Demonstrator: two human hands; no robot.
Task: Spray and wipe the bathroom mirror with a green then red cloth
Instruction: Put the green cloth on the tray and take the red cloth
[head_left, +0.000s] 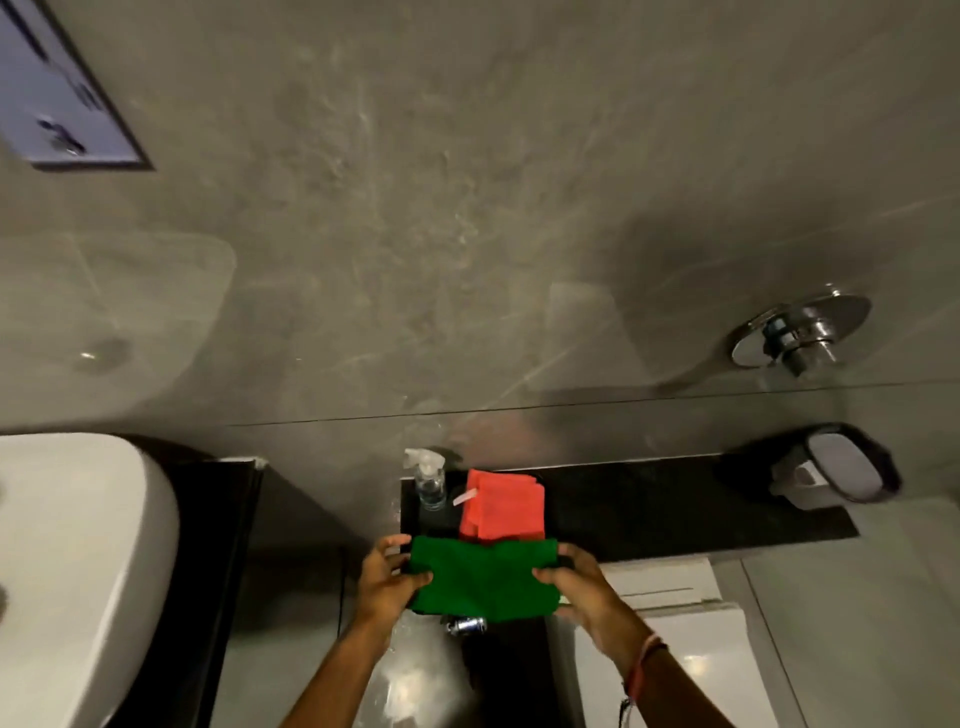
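A green cloth (483, 577) is stretched flat between my two hands, low in the middle of the view. My left hand (387, 574) grips its left edge and my right hand (576, 584) grips its right edge. Just behind it a folded red cloth (504, 504) lies on a black ledge (675, 509). A clear spray bottle (428, 478) with a white trigger stands upright to the left of the red cloth. A dark-framed panel (57, 93) shows at the top left; whether it is the mirror I cannot tell.
A white basin (78, 571) sits at the left. On the grey tiled wall at the right are a chrome valve (800, 332) and a dark-rimmed holder (841, 467). A white toilet tank (685, 649) lies below the ledge, and a chrome fitting (467, 625) sits under the green cloth.
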